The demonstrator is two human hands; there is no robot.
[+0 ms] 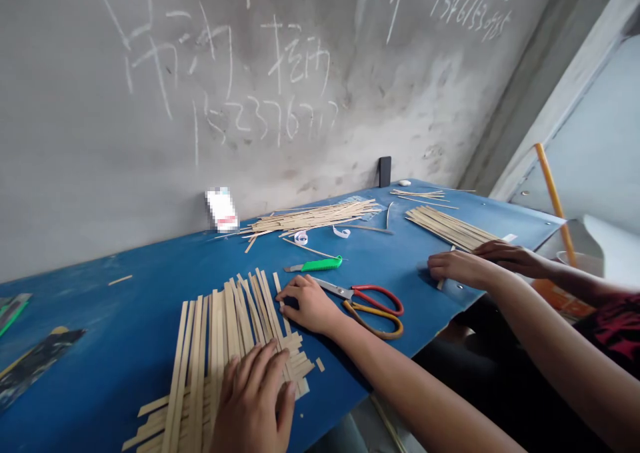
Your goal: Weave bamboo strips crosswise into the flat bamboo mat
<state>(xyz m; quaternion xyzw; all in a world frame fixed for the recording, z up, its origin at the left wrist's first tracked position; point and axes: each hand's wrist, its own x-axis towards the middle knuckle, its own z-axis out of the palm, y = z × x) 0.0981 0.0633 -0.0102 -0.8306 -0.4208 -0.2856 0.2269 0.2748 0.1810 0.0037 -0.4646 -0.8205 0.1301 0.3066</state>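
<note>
A half-woven mat of pale, flat wooden strips, which look like bamboo (pixel 200 346), lies on the blue table in front of me. My left hand (pixel 255 393) rests flat on the mat's near part, fingers stretched out over the crossing strips. At the mat's right edge, my right hand (pixel 307 303) has its fingertips closed on the outermost upright strip (pixel 277 284). Short ends of the cross strips stick out below my right wrist. Scissors (pixel 373 304) with one red and one yellow handle lie just right of that hand, their blades partly behind it.
A green utility knife (pixel 320 264) lies beyond my right hand. Farther back are a pile of loose strips (pixel 315 216) and curled white tape (pixel 301 238). Another person's hands (pixel 460 266) work strips at the right. A phone (pixel 385 172) leans against the wall.
</note>
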